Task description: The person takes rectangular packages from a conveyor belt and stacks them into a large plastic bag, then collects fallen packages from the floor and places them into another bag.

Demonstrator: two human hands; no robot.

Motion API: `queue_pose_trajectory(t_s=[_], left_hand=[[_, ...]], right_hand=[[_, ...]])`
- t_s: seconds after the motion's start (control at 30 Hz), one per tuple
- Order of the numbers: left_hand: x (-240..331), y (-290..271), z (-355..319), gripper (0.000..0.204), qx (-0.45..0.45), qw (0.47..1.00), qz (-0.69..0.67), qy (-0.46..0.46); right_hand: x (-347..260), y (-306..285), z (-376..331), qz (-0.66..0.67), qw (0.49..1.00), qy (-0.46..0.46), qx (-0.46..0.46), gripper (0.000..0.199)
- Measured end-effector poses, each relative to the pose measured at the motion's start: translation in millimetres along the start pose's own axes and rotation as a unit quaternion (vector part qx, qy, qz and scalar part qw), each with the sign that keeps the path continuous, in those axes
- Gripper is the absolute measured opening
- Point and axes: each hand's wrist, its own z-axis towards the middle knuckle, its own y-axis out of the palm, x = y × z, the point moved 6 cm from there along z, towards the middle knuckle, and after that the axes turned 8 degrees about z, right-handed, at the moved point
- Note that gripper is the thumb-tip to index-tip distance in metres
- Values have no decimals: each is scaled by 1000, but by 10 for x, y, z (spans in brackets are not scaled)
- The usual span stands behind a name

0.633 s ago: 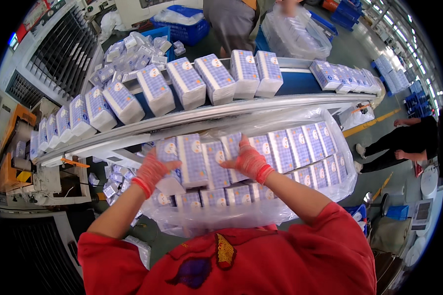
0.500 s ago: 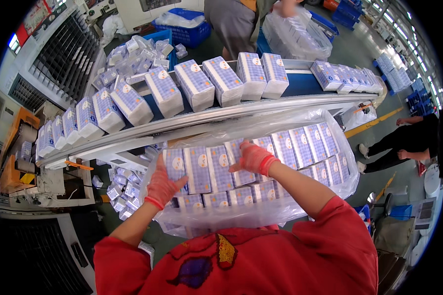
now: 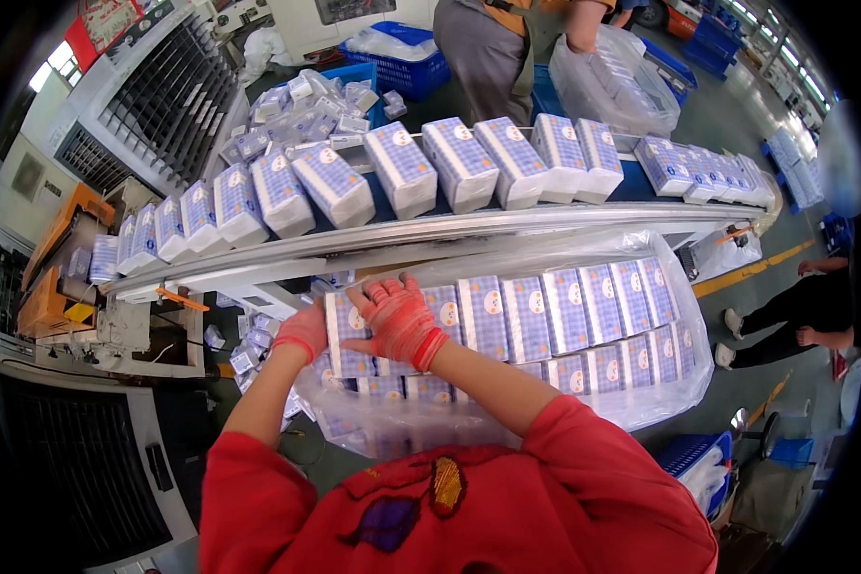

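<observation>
Both my hands wear thin red-and-white gloves and work at the left end of a clear plastic bag (image 3: 684,277). The bag holds rows of blue-checked, white-banded tissue packs (image 3: 526,316). My left hand (image 3: 303,330) presses against the outer side of the leftmost tissue pack (image 3: 344,320), its fingertips partly hidden there. My right hand (image 3: 397,320) lies across the top of the packs beside it, fingers spread and thumb stretched over the leftmost one. A lower row of packs (image 3: 607,368) shows nearer my body.
A conveyor (image 3: 354,239) carrying a line of similar packs runs across beyond the bag. Loose packs are heaped in a blue bin (image 3: 368,72) behind it. A co-worker (image 3: 483,48) stands at another filled bag (image 3: 622,86). Another person's legs (image 3: 775,311) show at right.
My right hand has moved left along the row, close to my left hand. My left hand stays at the row's left end. The whole view has shifted slightly.
</observation>
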Motion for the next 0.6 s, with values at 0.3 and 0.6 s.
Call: queue_pose_trajectory(t_s=[0.3,0.6], left_hand=[[-368,-393,-482,29,221,675,-702,49],[-794,606,-1099,37,65,921,-383,15]], right_hand=[[-251,283,2,-87,995,-2,-43,70],[-470,383,295,-45,985,162,-48,57]])
